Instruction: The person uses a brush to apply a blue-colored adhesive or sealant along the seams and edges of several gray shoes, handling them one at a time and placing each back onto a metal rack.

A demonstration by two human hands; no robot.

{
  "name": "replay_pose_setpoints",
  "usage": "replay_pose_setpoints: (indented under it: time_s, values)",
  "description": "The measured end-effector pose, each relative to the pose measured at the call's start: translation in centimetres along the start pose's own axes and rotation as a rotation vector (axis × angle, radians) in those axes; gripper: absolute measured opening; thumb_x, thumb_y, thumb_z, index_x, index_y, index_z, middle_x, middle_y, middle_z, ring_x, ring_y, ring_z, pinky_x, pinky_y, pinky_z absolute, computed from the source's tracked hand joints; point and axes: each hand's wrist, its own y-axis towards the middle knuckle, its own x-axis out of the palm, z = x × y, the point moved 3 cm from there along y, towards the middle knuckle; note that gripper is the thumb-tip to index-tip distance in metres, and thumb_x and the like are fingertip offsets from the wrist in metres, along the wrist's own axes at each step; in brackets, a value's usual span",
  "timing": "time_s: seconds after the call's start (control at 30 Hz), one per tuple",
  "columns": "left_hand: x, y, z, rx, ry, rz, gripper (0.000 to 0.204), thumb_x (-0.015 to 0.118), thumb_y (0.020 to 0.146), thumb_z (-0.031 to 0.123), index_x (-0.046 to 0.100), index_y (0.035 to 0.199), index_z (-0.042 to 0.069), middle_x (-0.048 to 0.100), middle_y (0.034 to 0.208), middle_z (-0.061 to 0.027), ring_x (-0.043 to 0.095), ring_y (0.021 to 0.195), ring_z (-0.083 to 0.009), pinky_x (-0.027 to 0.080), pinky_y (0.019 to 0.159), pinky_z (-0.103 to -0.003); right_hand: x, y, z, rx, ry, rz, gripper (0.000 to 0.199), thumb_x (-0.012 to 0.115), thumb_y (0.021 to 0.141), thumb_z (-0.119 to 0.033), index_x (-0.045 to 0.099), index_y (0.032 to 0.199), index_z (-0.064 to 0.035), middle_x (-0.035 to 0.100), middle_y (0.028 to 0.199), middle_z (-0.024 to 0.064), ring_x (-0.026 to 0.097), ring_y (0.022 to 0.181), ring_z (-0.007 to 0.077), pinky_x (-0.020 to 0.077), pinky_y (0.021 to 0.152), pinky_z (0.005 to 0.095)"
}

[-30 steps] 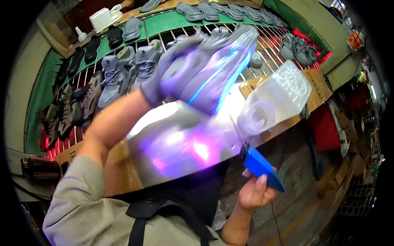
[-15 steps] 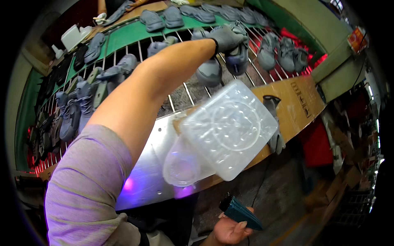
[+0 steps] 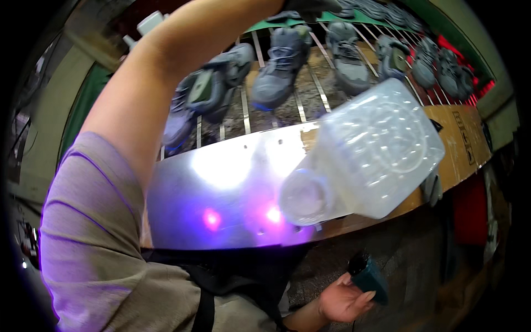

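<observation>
My left arm reaches up across the rack, and its hand (image 3: 312, 5), in a dark grey glove, is cut off by the top edge. Its fingers are blurred, so their grip cannot be made out. Nearest below it are a grey lace-up shoe (image 3: 281, 66) and a lighter grey shoe (image 3: 347, 58) on the metal bars. Low in the picture, my bare right hand (image 3: 345, 301) is closed around a brush (image 3: 371, 281) with a teal handle and a black end. Above that hand, a translucent plastic container (image 3: 387, 146) with a rounded part on its left sits at the table edge.
A shiny metal plate (image 3: 182, 221) covers the near table, reflecting purple light. Brown cardboard (image 3: 459, 133) lies to its right, with a grey glove (image 3: 431, 188) at the edge. More shoes (image 3: 213, 83) stand along the rack. Something red (image 3: 470, 216) hangs below right.
The view has swung left, so the shoes and container appear further right. My left hand has left the shoe it was on and moved toward the far side. The brush stays in my right hand.
</observation>
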Motion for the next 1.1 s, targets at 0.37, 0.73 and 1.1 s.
replay_pose_setpoints:
  time_s: [0.37, 0.73, 1.1]
  values:
    - [1.5, -20.5, -14.2, -0.146, 0.531, -0.124, 0.037, 0.076, 0.076, 0.032, 0.080, 0.109, 0.015, 0.076, 0.114, -0.0110, 0.073, 0.106, -0.0281, 0.058, 0.086, -0.044, 5.7, -11.4, 1.1, -0.004, -0.131, -0.235, 0.032, 0.059, 0.101, -0.026, 0.065, 0.092, 0.0035, 0.066, 0.078, 0.0128, 0.059, 0.064, 0.0184, 0.0430, 0.058, 0.0288]
    - [-9.6, -41.0, -17.0, 0.498, -0.337, 0.391, 0.013, 0.067, 0.081, 0.017, 0.075, 0.091, 0.018, 0.072, 0.080, -0.0029, 0.067, 0.071, -0.0159, 0.053, 0.066, -0.033, 5.9, -11.0, 2.3, -1.047, -0.505, -0.313, 0.027, 0.063, 0.099, -0.017, 0.069, 0.105, 0.0079, 0.069, 0.093, 0.0181, 0.068, 0.072, 0.0290, 0.0592, 0.065, 0.0352]
    - [-8.2, -61.4, -16.7, 0.547, 0.495, -0.079, 0.018, 0.063, 0.087, 0.024, 0.069, 0.073, 0.013, 0.067, 0.072, -0.0031, 0.055, 0.056, -0.0194, 0.037, 0.049, -0.042, 17.3, -12.9, 4.5, -0.037, 0.147, -0.552, 0.027, 0.058, 0.097, -0.021, 0.068, 0.113, -0.0018, 0.068, 0.111, 0.0182, 0.065, 0.098, 0.0301, 0.0533, 0.084, 0.0430]
